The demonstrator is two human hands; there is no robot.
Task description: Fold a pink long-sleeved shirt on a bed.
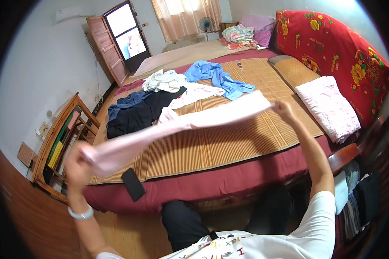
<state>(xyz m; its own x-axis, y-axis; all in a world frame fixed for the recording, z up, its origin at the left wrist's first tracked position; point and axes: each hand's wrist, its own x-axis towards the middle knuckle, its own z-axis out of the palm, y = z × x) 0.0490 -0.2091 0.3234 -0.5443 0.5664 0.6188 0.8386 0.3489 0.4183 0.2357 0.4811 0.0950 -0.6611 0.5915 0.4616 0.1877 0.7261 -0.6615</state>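
A long pale pink garment (229, 114) is stretched in the air between my two hands, above a bed. It is blurred by motion, and its exact kind cannot be made out. My left hand (77, 166), at the left near the bed's front edge, is closed on one end. My right hand (284, 111), farther off and to the right, pinches the other end. Beyond the garment lie a black garment (138, 113), a dark blue one (129, 102), a crumpled white one (164, 81), another white one (199, 93) and a blue shirt (220, 79).
A bamboo mat (203, 149) covers the bed over a dark red sheet (203, 190). A black phone (133, 184) lies at the front edge. To the right are a folded pinkish-white cloth (328, 108), a woven pillow (291, 71) and a red floral headboard (333, 52). A wooden rack (58, 142) stands left.
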